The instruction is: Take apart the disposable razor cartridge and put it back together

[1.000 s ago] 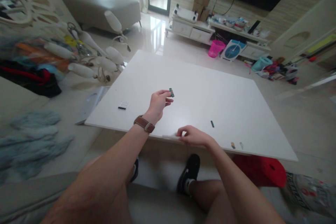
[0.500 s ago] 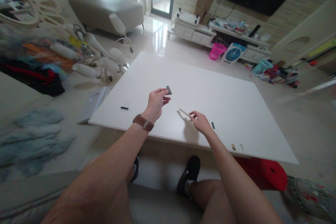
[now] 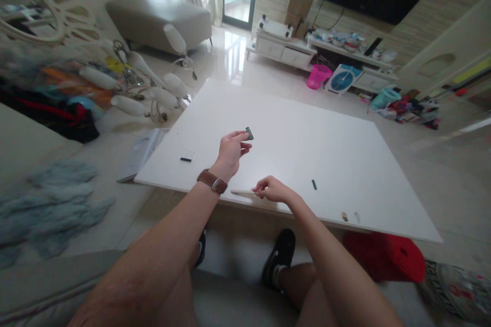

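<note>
Two hands, partly curled: left hand [image 3: 231,150] pinched a green piece [image 3: 250,134] above the table [image 3: 307,138], presumably keeping its face visible; right hand [image 3: 271,189] gripped one end of a pale stick [image 3: 241,192] by the near edge, likely freeing its tip.

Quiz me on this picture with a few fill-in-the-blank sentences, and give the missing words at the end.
1. The left hand pinches a small piece coloured black and ____.
2. The right hand holds a slim stick coloured ____.
3. The brown strap is on the ____ wrist.
4. The left one of the two floor baskets is ____.

Missing words: green; white; left; pink.
</note>
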Available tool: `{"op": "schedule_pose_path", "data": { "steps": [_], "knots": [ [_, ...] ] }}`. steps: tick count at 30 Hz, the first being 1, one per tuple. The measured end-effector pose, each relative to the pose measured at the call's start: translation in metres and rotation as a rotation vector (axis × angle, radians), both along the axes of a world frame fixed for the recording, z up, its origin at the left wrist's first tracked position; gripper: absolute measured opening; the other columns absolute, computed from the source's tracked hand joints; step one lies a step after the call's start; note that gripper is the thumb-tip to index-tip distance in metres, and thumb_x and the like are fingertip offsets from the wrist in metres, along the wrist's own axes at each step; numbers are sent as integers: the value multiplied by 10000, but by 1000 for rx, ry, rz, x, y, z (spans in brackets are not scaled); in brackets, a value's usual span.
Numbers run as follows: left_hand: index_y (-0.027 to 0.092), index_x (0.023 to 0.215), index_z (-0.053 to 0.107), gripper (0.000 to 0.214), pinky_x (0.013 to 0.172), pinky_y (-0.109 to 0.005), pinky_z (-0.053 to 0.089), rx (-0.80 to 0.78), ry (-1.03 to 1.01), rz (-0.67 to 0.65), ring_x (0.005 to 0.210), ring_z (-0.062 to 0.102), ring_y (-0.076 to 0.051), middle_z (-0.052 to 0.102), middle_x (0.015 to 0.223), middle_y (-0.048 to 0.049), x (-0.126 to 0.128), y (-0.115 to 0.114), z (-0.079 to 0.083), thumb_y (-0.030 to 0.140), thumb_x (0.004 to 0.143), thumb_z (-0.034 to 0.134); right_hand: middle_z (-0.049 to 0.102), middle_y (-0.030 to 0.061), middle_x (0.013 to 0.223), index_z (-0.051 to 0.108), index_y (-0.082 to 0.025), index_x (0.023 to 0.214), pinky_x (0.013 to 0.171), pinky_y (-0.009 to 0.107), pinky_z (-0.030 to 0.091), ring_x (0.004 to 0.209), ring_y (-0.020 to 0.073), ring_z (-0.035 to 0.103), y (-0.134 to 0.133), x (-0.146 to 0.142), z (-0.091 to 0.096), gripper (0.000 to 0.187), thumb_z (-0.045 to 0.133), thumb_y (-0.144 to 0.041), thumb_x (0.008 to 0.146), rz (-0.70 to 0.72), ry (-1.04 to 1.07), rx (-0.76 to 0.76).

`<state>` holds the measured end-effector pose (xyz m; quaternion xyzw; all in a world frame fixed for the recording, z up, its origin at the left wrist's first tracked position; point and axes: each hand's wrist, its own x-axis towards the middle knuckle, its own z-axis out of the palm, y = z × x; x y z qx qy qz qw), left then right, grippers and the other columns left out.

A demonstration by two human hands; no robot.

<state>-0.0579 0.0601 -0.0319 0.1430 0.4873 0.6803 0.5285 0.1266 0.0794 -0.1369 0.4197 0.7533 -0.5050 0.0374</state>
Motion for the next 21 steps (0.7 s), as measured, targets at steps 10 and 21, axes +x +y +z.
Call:
{"op": "schedule_pose_path", "data": {
  "steps": [10, 21],
  "knots": [
    [138, 804, 642, 119, 576, -225, 397, -15, 9, -18, 547, 559, -76, 658, 759, -6, 5, -1, -1, 173, 701, 691, 765, 82, 852, 775, -118, 776, 612, 198, 453, 705, 144, 657, -6, 7, 8, 126, 658, -98, 730, 126, -101, -51],
    [140, 798, 631, 69, 574, -225, 418, -42, 15, -50, 531, 575, -80, 657, 731, 0, 10, 1, -6, 141, 740, 667, 759, 38, 791, 814, -158, 859, 621, 201, 418, 706, 145, 641, -9, 12, 7, 225, 658, -92, 710, 277, -233, 33]
  ]
}}
